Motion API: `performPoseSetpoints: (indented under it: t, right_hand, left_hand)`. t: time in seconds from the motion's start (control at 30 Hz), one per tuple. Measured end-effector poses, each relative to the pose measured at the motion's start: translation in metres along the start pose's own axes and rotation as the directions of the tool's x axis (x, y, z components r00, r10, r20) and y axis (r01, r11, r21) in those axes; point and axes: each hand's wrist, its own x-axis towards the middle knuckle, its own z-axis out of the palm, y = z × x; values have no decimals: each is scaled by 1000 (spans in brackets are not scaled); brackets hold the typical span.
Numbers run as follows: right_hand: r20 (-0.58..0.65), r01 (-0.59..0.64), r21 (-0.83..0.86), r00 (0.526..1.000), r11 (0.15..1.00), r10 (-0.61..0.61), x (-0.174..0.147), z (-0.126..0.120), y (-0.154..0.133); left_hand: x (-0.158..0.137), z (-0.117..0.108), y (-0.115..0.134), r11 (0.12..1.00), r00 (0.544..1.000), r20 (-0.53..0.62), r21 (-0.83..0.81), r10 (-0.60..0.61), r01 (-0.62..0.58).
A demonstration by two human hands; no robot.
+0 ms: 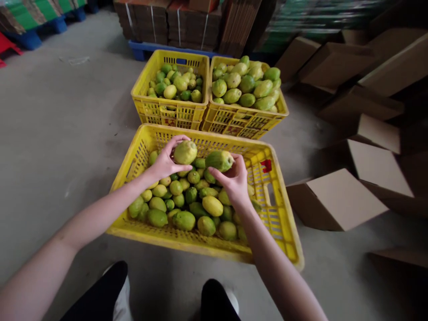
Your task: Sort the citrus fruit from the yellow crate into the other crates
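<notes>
My left hand (162,163) holds a yellow-green fruit (185,152) above the near yellow crate (281,209). My right hand (234,180) grips a greener oval fruit (219,160) beside it, the two fruits almost touching. Below both hands the near crate holds several green and yellow fruits (187,203), heaped mostly on its left and middle.
Two more yellow crates stand side by side behind: the left crate (167,109) with small fruit, the right crate (234,122) piled with larger fruit. Folded cardboard boxes (337,200) lie on the right. Stacked cartons on a blue pallet (143,47) stand at the back. My knees show at the bottom edge.
</notes>
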Motion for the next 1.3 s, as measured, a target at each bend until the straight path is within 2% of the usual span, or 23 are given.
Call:
performPoseSetpoints:
  t: [0.13, 0.23, 0.33, 0.43, 0.5, 0.53, 0.6, 0.67, 0.73, 0.8, 0.9, 0.97, 1.03, 1.13, 1.2, 1.3]
  right_hand:
    - [-3, 131, -237, 991, 963, -136, -2, 0, 9]
    - [6, 252, -373, 963, 893, -269, -5, 2, 10]
    - [41, 358, -424, 925, 832, -377, -10, 4, 8]
    - [77, 439, -450, 887, 778, -456, -13, 5, 6]
    - [70, 462, -469, 869, 752, -491, -13, 4, 6]
    - [57, 460, -475, 867, 750, -496, -13, 3, 6]
    - [34, 428, -456, 884, 780, -465, -11, 1, 5]
    - [24, 342, -342, 934, 875, -356, -9, -1, 4]
    - [14, 184, -121, 983, 975, -184, -7, -1, 4]
    - [4, 1, 140, 1000, 990, -2, -5, 1, 6]
    - [48, -208, 399, 977, 893, 206, -1, 5, 11]
    - [111, -308, 462, 950, 831, 291, 2, 6, 14]
    - [149, -366, 480, 930, 797, 337, 5, 6, 14]
    - [177, -417, 482, 908, 771, 380, 6, 4, 12]
    - [210, -453, 474, 891, 755, 403, 3, 4, 12]
    - [235, -493, 446, 870, 747, 434, -5, 10, 16]
  left_hand:
    - [-2, 2, 0, 968, 985, 66, 187, 160, -170]
    - [-4, 3, -2, 909, 948, 153, 275, 280, -313]
    - [-5, 0, -7, 823, 888, 253, 341, 385, -454]
    - [-6, -3, -12, 700, 822, 340, 432, 457, -568]
    - [-6, -4, -16, 637, 799, 355, 481, 486, -602]
    - [-6, -5, -17, 629, 801, 335, 497, 497, -598]
    - [-6, -5, -17, 683, 839, 266, 490, 474, -541]
    - [-4, -7, -14, 824, 909, 212, 385, 358, -415]
    - [-3, -8, -9, 961, 961, 230, 195, 150, -197]
    - [-2, -9, -5, 997, 950, 302, 8, -77, 78]
    - [-3, -8, -4, 898, 850, 431, -168, -303, 406]
    - [-5, -6, -6, 822, 808, 474, -257, -350, 508]
    - [-7, -3, -7, 763, 815, 442, -352, -375, 542]
    - [-7, 3, -3, 656, 827, 322, -504, -460, 561]
    - [-7, 8, 1, 567, 813, 244, -610, -529, 553]
    - [-6, 13, 6, 455, 767, 160, -723, -621, 519]
